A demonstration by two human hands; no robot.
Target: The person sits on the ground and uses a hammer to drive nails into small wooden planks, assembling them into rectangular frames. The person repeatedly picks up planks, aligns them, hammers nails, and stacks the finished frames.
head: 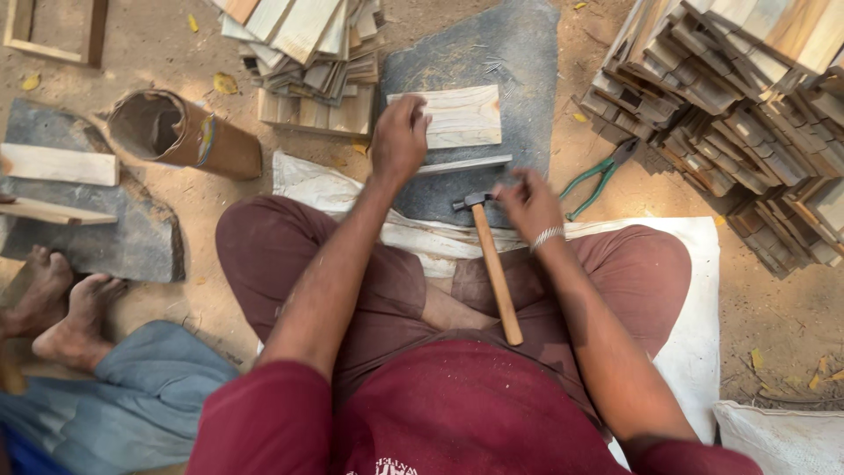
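I sit cross-legged on the ground in dark red clothes. My left hand rests on the left end of a pale wooden board lying flat on a dark stone slab. A thin wooden strip lies along the board's near edge. My right hand, with a metal bracelet at the wrist, hovers with fingers pinched together just right of a hammer's head; whether it holds anything small I cannot tell. The hammer, with a wooden handle, lies across my lap with its head toward the slab.
Stacks of wooden slats stand at the top centre and at the right. Green-handled pliers lie right of the slab. A brown cylinder lies at the left. Another person's bare feet are at the lower left.
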